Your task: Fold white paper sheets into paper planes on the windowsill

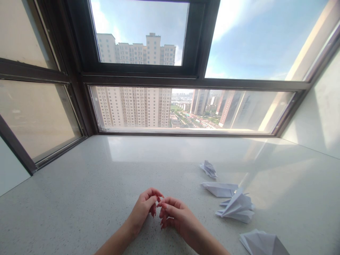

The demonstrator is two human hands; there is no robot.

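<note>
Four folded paper pieces [230, 211] lie on the speckled sill [79, 198], all to the right of both hands. We find the left hand [145, 205] and right hand [179, 214] brought together near the fingertips, fingers curled; nothing shows between them, though we cannot tell whether something tiny is pinched there. Nearest the right hand, yet apart from it, sits the fan-like piece [239, 206], meeting or overlapping the long piece [221, 190]; we cannot tell which. The small piece [209, 169] lies beyond, and the lowest piece [261, 241] is cut off by the view's edge. We judge all four light, easily slid, crisp along their creases and weak at their thin points. We rate the thick, layered folds soundest for a gentle hold; splayed tips would likely bend.
</note>
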